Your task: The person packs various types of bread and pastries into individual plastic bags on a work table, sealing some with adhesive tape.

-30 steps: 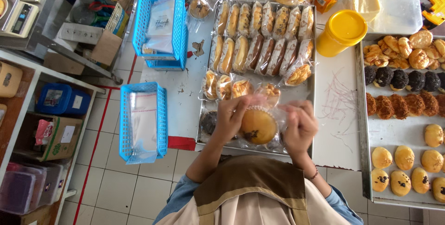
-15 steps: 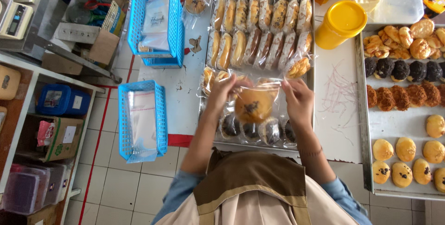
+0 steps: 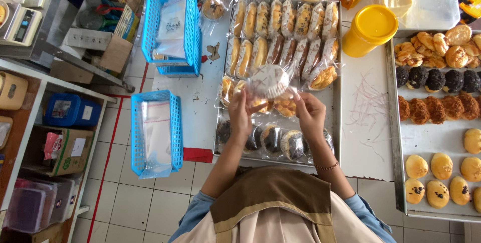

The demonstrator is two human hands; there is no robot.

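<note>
Both hands are up over the middle of the metal tray [image 3: 339, 97], and together they hold one round bun in a clear bag [image 3: 269, 80]. The left hand [image 3: 240, 113] pinches the bag on its left side and the right hand [image 3: 309, 115] pinches it on the right, so each grip is closed on the plastic and the bun hangs just above the tray, not resting on it. A lot of the packing looks done: the tray is almost full of bagged breads [image 3: 280, 27] in rows, with dark round bagged buns [image 3: 273, 140] along the near edge. A lot looks left too, because the tray of bare buns [image 3: 438, 138] on the right side of the bench [image 3: 368, 138] is full of bread with no bags on. Empty clear bags [image 3: 156, 133] wait in the near blue basket [image 3: 173, 123], and more sit in the far blue basket [image 3: 193, 27]. A yellow tub [image 3: 370, 28] stands near the top of the bench. I cannot tell if the bag in the hands is sealed yet, because the fingers cover its edges. The shiny plastic makes the bun's top hard to see. The bare buns on the right are cut off by the picture's edge.
</note>
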